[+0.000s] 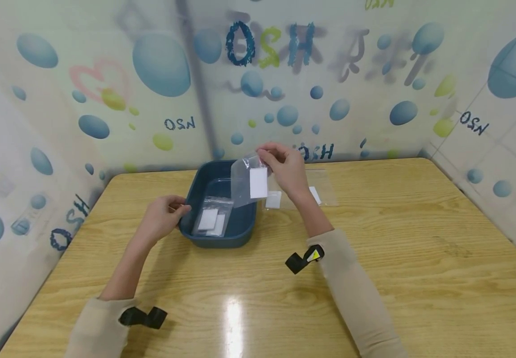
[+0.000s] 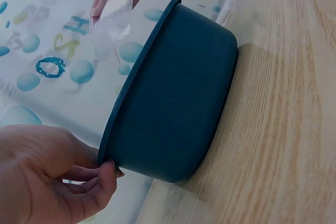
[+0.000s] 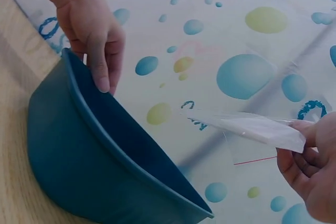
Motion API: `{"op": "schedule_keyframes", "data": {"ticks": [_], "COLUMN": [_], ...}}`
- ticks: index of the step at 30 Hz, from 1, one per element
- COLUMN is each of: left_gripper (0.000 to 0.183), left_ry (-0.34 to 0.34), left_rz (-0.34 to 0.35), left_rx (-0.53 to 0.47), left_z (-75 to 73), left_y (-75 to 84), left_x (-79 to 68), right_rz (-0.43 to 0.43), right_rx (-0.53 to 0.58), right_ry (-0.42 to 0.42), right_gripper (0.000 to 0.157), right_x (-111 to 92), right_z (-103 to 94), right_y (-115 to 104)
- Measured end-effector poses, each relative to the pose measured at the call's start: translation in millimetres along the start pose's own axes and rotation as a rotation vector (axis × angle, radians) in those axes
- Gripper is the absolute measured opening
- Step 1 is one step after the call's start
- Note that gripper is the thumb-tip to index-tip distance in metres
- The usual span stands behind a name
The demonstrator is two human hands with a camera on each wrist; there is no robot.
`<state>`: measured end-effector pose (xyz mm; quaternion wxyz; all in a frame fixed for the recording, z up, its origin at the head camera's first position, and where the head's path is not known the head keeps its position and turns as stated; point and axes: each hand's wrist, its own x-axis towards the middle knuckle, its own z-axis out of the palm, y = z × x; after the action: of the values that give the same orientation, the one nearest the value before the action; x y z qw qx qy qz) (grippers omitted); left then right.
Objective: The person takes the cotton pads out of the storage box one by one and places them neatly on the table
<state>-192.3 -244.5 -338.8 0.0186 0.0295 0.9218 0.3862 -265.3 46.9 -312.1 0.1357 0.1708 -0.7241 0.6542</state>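
A dark blue plastic basin (image 1: pixel 222 241) stands on the wooden table, and my left hand (image 1: pixel 163 218) pinches its left rim between thumb and fingers. Inside it lie clear zip bags (image 1: pixel 215 219) with white cards in them. Above the basin's right side, my right hand (image 1: pixel 288 169) pinches the top of another clear plastic bag (image 1: pixel 242 184), which hangs with a white card (image 1: pixel 258 183) inside. In the right wrist view this bag (image 3: pixel 252 128) appears nearly edge-on, apart from the basin (image 3: pixel 100 156). The left wrist view shows the basin's outer wall (image 2: pixel 168 93) and my left thumb and fingers at the rim.
More clear bags (image 1: pixel 325 186) with white pieces lie flat on the table, right of the basin and partly behind my right hand. The table (image 1: pixel 401 238) meets a wall covering (image 1: pixel 365 99) printed with blue and green dots at its back edge.
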Motion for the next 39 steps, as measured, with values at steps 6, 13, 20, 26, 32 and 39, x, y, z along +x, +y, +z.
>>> {"op": "schedule_keyframes", "data": {"ticks": [6,13,20,26,32,39], "left_gripper": [0.039,0.040,0.040,0.041,0.041,0.040], "left_ry": [0.000,-0.004,-0.008,-0.006,-0.002,-0.002], "left_rz": [0.000,-0.003,-0.012,-0.014,-0.016,-0.015], "left_rx": [0.000,0.003,0.003,0.006,0.008,0.002], "left_z": [-0.1,-0.1,-0.2,0.6,1.0,0.7], "left_y": [-1.0,-1.9,-3.2,-4.0,-4.5,-3.8], "left_x": [0.8,0.8,1.8,2.6,2.9,2.7], "right_rz": [0.011,0.038,0.033,0.048,0.029,0.013], "right_rx": [0.031,0.068,0.061,0.064,0.050,0.016], "right_ry": [0.004,0.026,0.070,0.104,0.093,0.100], "right_gripper": [0.022,0.023,0.023,0.023,0.023,0.024], "right_x": [3.3,6.5,8.6,10.6,12.0,11.1], "right_z": [-12.3,-26.4,-38.1,-45.2,-53.3,-69.5], "right_y": [-1.5,-0.7,-3.3,-5.9,-0.7,3.5]}}
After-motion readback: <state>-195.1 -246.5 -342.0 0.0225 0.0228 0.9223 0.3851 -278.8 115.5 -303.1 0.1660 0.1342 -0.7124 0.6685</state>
